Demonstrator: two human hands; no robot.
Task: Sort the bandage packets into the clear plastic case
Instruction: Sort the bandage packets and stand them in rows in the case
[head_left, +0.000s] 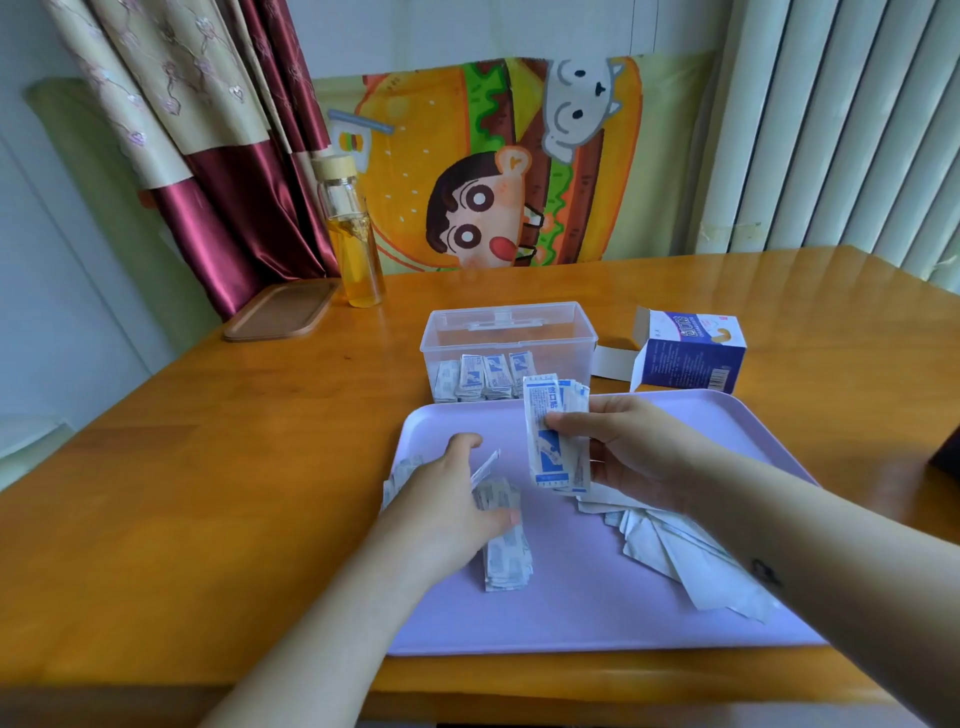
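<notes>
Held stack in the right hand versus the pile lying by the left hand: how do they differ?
The held stack stands upright, gripped by the right hand; the flat pile lies on the tray, pinched by the left hand. The held stack shows a blue printed face; the flat pile looks pale grey. Both are bandage packets.

Both forearms bare, reaching in from below. Left hand (452, 499) low, palm down, fingers curled, looks like it's pinching single packet (487, 466) tilted up past knuckles. Right hand (628, 452) sits higher, thumb across front of packet stack (556, 436), fingers behind, stack upright. Small dark mark on right forearm (766, 571).
</notes>
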